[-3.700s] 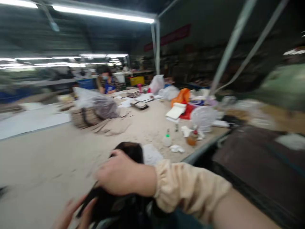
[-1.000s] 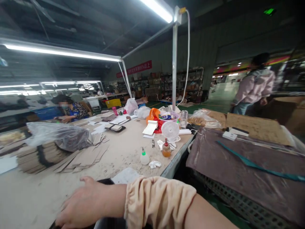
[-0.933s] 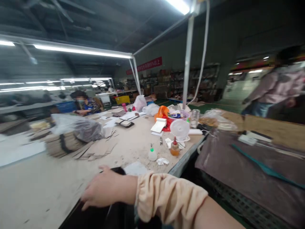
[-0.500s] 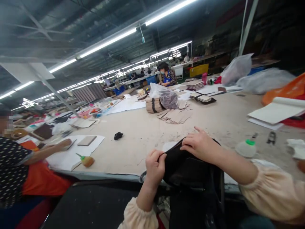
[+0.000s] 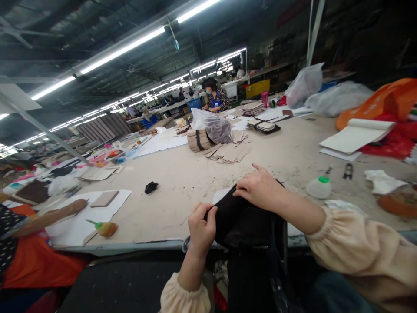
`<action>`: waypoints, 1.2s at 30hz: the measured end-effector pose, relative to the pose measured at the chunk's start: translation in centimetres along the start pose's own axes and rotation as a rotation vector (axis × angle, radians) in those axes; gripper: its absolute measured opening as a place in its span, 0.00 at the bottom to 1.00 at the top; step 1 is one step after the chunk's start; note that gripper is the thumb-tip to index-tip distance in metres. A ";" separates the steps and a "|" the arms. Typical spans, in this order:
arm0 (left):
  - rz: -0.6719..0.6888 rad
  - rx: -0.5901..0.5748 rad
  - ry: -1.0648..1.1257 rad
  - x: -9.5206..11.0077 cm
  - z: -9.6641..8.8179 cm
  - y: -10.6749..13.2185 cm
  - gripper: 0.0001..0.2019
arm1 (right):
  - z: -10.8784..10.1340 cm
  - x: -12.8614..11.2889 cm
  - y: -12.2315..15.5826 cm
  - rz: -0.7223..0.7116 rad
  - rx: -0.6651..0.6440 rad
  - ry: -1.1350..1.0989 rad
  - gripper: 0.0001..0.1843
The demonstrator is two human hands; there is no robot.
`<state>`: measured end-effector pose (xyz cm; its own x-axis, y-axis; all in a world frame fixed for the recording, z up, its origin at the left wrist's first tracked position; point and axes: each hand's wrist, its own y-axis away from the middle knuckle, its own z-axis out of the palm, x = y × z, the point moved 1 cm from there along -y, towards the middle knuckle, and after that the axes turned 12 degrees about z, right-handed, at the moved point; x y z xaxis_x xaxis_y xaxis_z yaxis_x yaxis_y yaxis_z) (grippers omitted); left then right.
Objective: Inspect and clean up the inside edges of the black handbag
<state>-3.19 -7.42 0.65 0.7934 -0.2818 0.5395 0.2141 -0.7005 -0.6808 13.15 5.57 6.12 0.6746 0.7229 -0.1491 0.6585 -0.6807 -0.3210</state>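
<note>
A black fabric piece point(image 5: 243, 219) sits at the near edge of the big beige worktable point(image 5: 182, 182), draped towards my lap. My left hand point(image 5: 201, 227) is closed in a fist on its left edge. Over its top edge my right hand point(image 5: 260, 188) presses down with fingers curled on the cloth. Both wrists wear cream elastic sleeve covers.
A small white glue bottle with a green cap point(image 5: 318, 187) stands right of my hands. Stacked cardboard pieces under a plastic bag point(image 5: 211, 134) lie mid-table, a black scrap point(image 5: 150, 187) to the left. A co-worker's arm point(image 5: 48, 215) rests on white paper at left; another person point(image 5: 213, 93) sits far off.
My view swung from the right side of the room to the left and down. My left hand came into view gripping the black fabric; my right hand stayed on it.
</note>
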 end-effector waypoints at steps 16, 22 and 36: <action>-0.005 -0.056 -0.010 0.1 -0.3 -0.4 0.06 | 0.1 -0.1 -0.6 0.029 -0.018 0.003 0.10; -0.033 -0.061 0.008 0.3 -0.3 -0.5 0.06 | 0.4 0.2 -0.8 0.037 0.024 -0.046 0.13; -0.198 0.055 0.131 -0.5 -0.6 1.3 0.05 | 0.3 0.2 -1.1 0.063 -0.074 -0.030 0.07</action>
<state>-3.61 -8.58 -0.18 0.6528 -0.2273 0.7226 0.3922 -0.7147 -0.5791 12.46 6.57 6.16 0.7057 0.6812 -0.1950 0.6389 -0.7307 -0.2405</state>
